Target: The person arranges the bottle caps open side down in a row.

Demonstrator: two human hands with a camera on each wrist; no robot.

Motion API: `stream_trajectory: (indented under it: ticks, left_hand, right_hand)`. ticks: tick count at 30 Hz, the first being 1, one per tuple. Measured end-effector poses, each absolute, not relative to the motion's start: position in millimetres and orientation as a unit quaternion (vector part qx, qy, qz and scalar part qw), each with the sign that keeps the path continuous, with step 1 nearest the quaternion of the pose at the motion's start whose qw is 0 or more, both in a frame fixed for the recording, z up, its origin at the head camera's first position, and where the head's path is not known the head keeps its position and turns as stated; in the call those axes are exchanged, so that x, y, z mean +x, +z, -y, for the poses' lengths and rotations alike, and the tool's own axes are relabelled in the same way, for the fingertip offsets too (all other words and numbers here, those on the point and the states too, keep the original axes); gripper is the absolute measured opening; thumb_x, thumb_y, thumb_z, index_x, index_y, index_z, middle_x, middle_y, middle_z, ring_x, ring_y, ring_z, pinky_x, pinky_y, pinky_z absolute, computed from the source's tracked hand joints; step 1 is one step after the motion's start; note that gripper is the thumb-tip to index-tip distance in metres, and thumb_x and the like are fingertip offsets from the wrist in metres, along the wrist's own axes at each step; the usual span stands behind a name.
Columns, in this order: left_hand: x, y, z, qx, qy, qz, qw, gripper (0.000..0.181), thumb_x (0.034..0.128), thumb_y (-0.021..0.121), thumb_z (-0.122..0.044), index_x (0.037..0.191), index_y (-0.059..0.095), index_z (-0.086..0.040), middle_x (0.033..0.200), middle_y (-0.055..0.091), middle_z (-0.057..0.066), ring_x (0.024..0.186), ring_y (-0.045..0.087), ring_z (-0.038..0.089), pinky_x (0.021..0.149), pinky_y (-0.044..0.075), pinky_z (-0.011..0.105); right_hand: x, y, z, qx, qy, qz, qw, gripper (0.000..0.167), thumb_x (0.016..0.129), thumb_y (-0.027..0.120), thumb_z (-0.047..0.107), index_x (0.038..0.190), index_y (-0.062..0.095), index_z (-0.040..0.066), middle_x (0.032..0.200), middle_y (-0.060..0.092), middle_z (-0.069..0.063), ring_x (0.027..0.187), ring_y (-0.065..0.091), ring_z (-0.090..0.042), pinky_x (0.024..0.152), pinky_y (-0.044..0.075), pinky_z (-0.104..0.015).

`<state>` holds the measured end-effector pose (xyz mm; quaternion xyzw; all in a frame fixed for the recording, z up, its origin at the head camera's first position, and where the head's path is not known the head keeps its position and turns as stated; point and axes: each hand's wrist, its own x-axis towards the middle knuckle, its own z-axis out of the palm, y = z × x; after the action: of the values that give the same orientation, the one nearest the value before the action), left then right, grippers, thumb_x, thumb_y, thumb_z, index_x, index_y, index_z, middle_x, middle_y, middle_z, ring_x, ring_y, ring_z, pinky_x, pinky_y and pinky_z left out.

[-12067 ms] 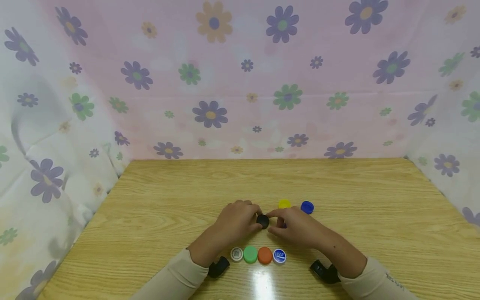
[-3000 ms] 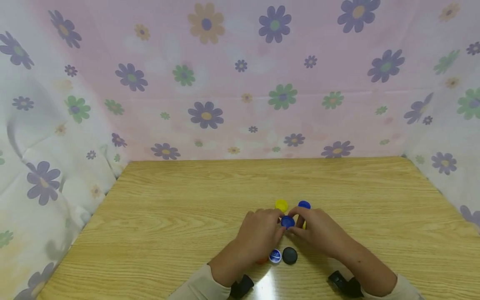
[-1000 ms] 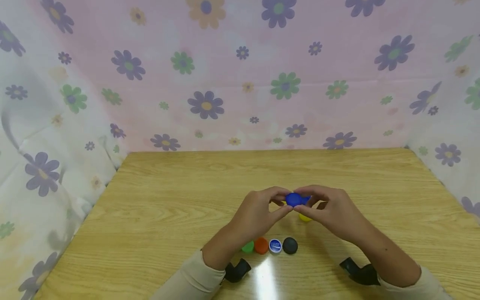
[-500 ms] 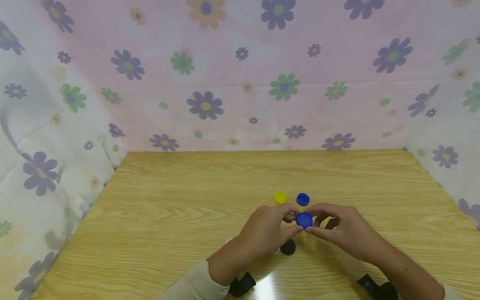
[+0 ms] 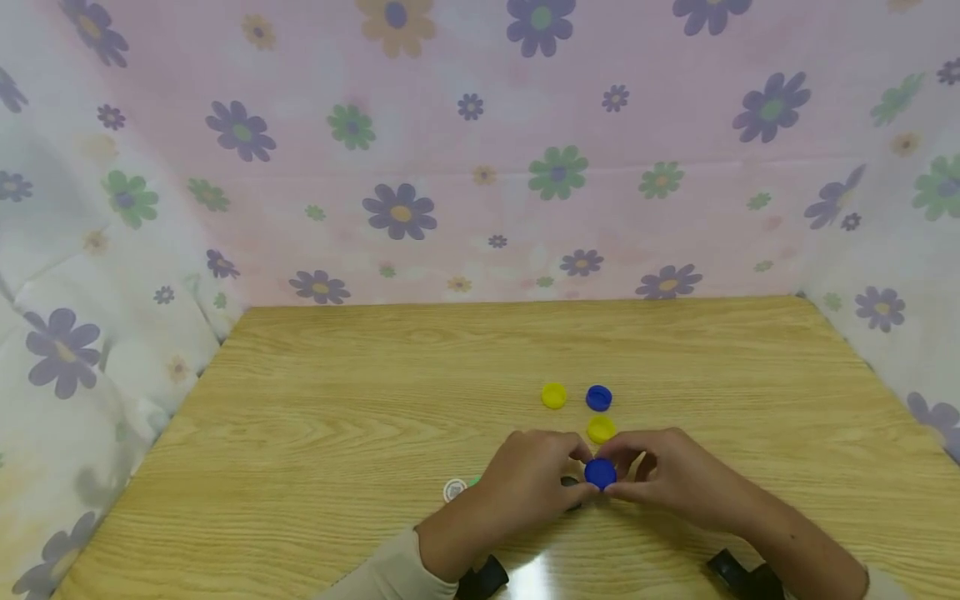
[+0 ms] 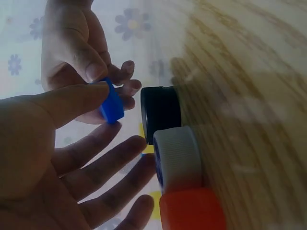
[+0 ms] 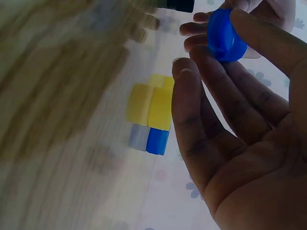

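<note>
A blue cap [image 5: 600, 473] is pinched from both sides by the left hand [image 5: 528, 475] and the right hand [image 5: 675, 475]. In the left wrist view the blue cap [image 6: 112, 104] is clear of the table, near a black cap [image 6: 161, 114], which stands beside a white ribbed cap [image 6: 178, 158] and a red-orange cap [image 6: 193, 211]. The right wrist view shows thumb and finger on the blue cap [image 7: 225, 37]. In the head view the left hand hides part of the row, leaving the black cap [image 5: 572, 493] partly visible.
Beyond the hands lie a yellow cap [image 5: 553, 396], another blue cap [image 5: 598, 398] and a second yellow cap [image 5: 601, 430]. A white cap [image 5: 454, 490] shows left of the left hand, on the wooden table [image 5: 337, 392]. Flowered cloth [image 5: 480, 167] stands behind.
Both hands have brought the held blue cap nearer to the body, beside the black cap. The yellow and blue caps behind are now uncovered. Earlier, the black cap was between the hands; later it lay in the row.
</note>
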<state>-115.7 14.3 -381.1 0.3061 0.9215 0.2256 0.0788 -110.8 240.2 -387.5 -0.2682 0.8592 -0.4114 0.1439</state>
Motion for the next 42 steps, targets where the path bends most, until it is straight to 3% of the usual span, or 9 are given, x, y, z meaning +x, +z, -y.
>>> stream_trajectory:
  ticks: [6, 19, 30, 42]
  left_hand:
    - [-114.8, -384.3, -15.8, 0.303, 0.213, -0.924, 0.098, 0.024, 0.0885, 0.075, -0.044, 0.107, 0.072, -0.029, 0.101, 0.07, -0.019, 0.093, 0.061, 0.0, 0.087, 0.049, 0.035]
    - [-112.6, -386.7, -18.0, 0.31, 0.17, -0.93, 0.105, 0.025, 0.0883, 0.074, -0.047, 0.107, 0.074, -0.03, 0.099, 0.068, -0.019, 0.093, 0.056, 0.002, 0.077, 0.041, 0.024]
    - [-111.6, -387.5, -17.6, 0.324, 0.157, -0.928, 0.098, 0.026, 0.0887, 0.073, -0.047, 0.109, 0.075, -0.031, 0.11, 0.07, -0.018, 0.102, 0.058, 0.004, 0.085, 0.047, 0.027]
    - [-111.6, -388.0, -17.7, 0.328, 0.152, -0.928, 0.095, 0.026, 0.0887, 0.074, -0.046, 0.109, 0.075, -0.03, 0.108, 0.07, -0.018, 0.099, 0.057, 0.003, 0.083, 0.047, 0.026]
  right_hand:
    - [-112.9, -391.3, -237.7, -0.264, -0.403, -0.862, 0.16, 0.028, 0.088, 0.076, 0.036, 0.109, 0.071, 0.018, 0.092, 0.069, 0.011, 0.081, 0.062, -0.001, 0.069, 0.055, -0.024]
    - [-112.2, -398.9, -234.9, -0.268, -0.368, -0.876, 0.16, 0.03, 0.087, 0.077, 0.041, 0.106, 0.07, 0.019, 0.095, 0.067, 0.012, 0.081, 0.059, 0.0, 0.069, 0.053, -0.022]
    - [-111.6, -400.9, -235.1, -0.267, -0.358, -0.881, 0.155, 0.023, 0.086, 0.079, 0.033, 0.103, 0.07, 0.02, 0.092, 0.064, 0.011, 0.079, 0.058, 0.0, 0.068, 0.052, -0.022]
    - [-110.0, -402.6, -234.3, -0.265, -0.351, -0.885, 0.15, 0.023, 0.086, 0.079, 0.032, 0.103, 0.069, 0.02, 0.089, 0.062, 0.011, 0.077, 0.055, 0.0, 0.066, 0.05, -0.021]
